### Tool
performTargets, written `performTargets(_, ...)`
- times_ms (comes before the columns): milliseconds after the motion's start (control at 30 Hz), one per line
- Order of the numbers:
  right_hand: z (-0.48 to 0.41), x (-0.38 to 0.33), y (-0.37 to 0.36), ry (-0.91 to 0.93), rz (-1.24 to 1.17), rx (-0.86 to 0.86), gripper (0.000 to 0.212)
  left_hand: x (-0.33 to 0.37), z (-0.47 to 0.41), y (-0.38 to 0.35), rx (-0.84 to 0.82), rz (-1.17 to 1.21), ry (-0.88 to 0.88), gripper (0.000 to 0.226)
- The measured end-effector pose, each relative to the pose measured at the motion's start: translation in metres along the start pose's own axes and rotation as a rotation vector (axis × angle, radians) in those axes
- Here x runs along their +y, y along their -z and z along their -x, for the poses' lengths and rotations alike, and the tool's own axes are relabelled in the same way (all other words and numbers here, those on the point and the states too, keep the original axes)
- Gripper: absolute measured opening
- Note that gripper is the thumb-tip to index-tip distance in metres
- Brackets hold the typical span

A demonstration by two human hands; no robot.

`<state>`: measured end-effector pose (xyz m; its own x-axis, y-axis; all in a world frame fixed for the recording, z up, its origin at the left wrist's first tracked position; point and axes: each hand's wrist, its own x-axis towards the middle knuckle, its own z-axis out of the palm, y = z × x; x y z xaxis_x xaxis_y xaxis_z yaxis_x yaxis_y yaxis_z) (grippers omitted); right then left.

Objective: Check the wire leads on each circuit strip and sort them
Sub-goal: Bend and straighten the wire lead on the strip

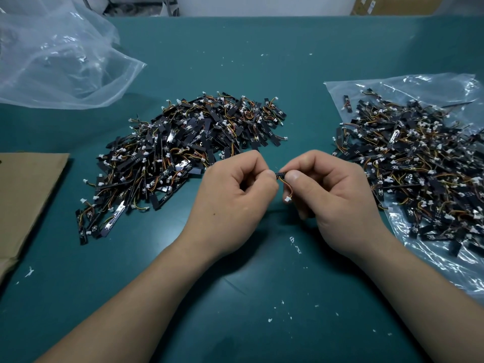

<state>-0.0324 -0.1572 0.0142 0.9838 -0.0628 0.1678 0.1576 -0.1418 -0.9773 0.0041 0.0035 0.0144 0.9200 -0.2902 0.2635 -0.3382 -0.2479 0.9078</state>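
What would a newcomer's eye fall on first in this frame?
The left hand and right hand meet mid-frame, pinching one small circuit strip whose wires and white connector dangle. Beyond the left hand a loose heap of strips lies on the green table; a second heap sits on a clear plastic bag at the right.

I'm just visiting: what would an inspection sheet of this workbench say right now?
Surface: teal table.
Job's things: one circuit strip held; left pile on the table; right pile on a flat plastic bag.
Clutter: white flecks, crumpled bag, cardboard sheet.
Grippers: left hand and right hand both pinch the strip.
Cables: wire leads hang to a white connector.
Surroundings: cardboard box behind the table.
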Motion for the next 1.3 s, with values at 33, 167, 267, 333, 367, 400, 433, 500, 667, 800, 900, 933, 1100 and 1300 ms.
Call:
performTargets(33, 0.0001, -0.0001, 0.0, -0.002, -0.003, 0.005, 0.011, -0.0001, 0.0002, 0.0, 0.01, 0.001, -0.001, 0.027)
performTargets(167, -0.0003, -0.0002, -0.0001, -0.013, -0.006, 0.015, 0.011, -0.0006, 0.0007, 0.0003, 0.012, -0.027, -0.017, 0.028)
performTargets(267, -0.0005, -0.0005, -0.0008, -0.024, -0.028, 0.032, 0.012, -0.0006, 0.0003, 0.0001, 0.008, -0.033, -0.02, 0.03)
performTargets(333, -0.0006, -0.0006, -0.0015, -0.033, -0.027, 0.029, 0.012, -0.0009, -0.0006, -0.0002, 0.003, -0.034, -0.014, 0.03)
performTargets(367, -0.0007, -0.0003, -0.0016, -0.038, -0.021, 0.022, 0.013, -0.0014, -0.0007, -0.0005, 0.002, -0.038, -0.013, 0.029)
performTargets(400, -0.0009, 0.0, -0.0016, -0.04, -0.014, 0.015, 0.013, -0.002, -0.0005, -0.001, 0.002, -0.046, -0.015, 0.029)
performTargets(433, -0.0011, 0.0002, -0.0013, -0.04, -0.011, 0.009, 0.013, -0.0026, 0.0002, -0.0014, 0.002, -0.055, -0.018, 0.028)
performTargets(500, -0.0013, 0.0008, -0.0001, -0.039, -0.017, 0.007, 0.014, -0.0035, 0.0019, -0.0018, -0.01, -0.064, -0.025, 0.026)
performTargets(667, -0.0009, 0.0022, 0.0021, -0.005, -0.043, -0.005, 0.016, -0.0016, 0.0034, -0.0002, -0.112, -0.026, -0.024, 0.02)
performTargets(800, -0.0003, 0.0031, 0.0016, -0.001, -0.048, -0.018, 0.011, -0.0026, 0.0022, 0.0004, -0.102, -0.052, -0.04, 0.025)
performTargets(900, -0.0003, 0.0021, 0.0019, -0.008, -0.048, 0.002, 0.011, -0.0036, 0.0022, 0.0004, -0.111, -0.049, -0.038, 0.024)
performTargets(933, -0.0008, 0.0018, 0.002, -0.009, -0.05, 0.013, 0.009, -0.0037, 0.0024, 0.0002, -0.109, -0.048, -0.037, 0.023)
performTargets(1100, -0.0017, 0.0009, 0.0013, -0.02, -0.041, 0.041, 0.015, -0.0044, 0.0033, 0.0, -0.084, -0.048, -0.042, 0.021)
performTargets(1300, -0.0007, 0.0001, 0.0018, -0.024, -0.095, 0.0, 0.018, -0.0034, 0.0031, -0.0002, -0.09, -0.041, -0.043, 0.023)
